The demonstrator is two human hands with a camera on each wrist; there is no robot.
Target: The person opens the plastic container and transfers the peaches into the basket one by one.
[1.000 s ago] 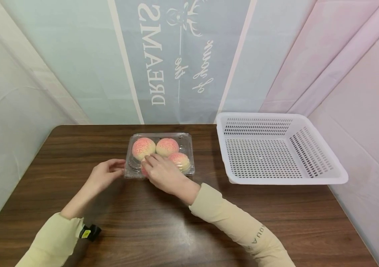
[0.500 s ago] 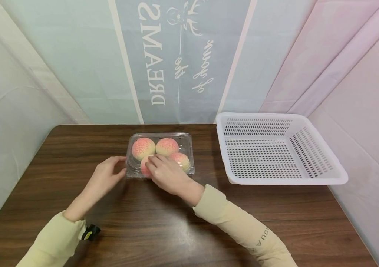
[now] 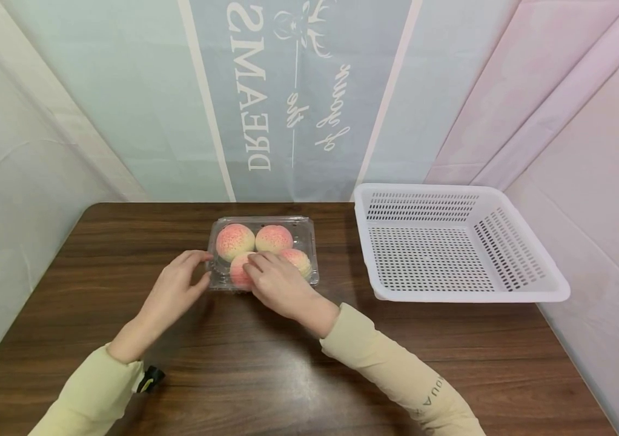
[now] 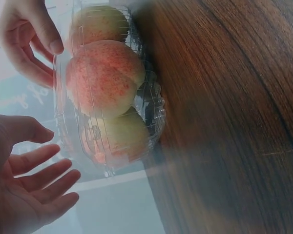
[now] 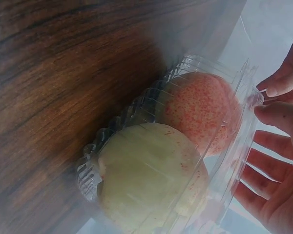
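A clear plastic clamshell box (image 3: 307, 233) lies on the table with its lid over several peaches (image 3: 235, 241), red-speckled and pale yellow. My right hand (image 3: 282, 286) reaches over the box's front; in the left wrist view that hand (image 4: 27, 41) has its thumb at the lid's rim and its fingers behind it, pinching the lid edge. My left hand (image 3: 174, 287) is at the box's left front corner. Seen from the left wrist, this hand (image 4: 29, 180) has loosely spread fingers just off the lid's edge. Glare on the plastic hides exact contact.
A white perforated plastic basket (image 3: 552, 284) stands to the right of the box, nothing inside it. The dark wood-grain table (image 3: 266, 375) extends in front. A printed cloth backdrop (image 3: 168, 109) hangs behind the table's far edge.
My left hand has moved a little rightward over the box's left corner. My right hand has shifted slightly right, uncovering more of the front peach. The box stays in place.
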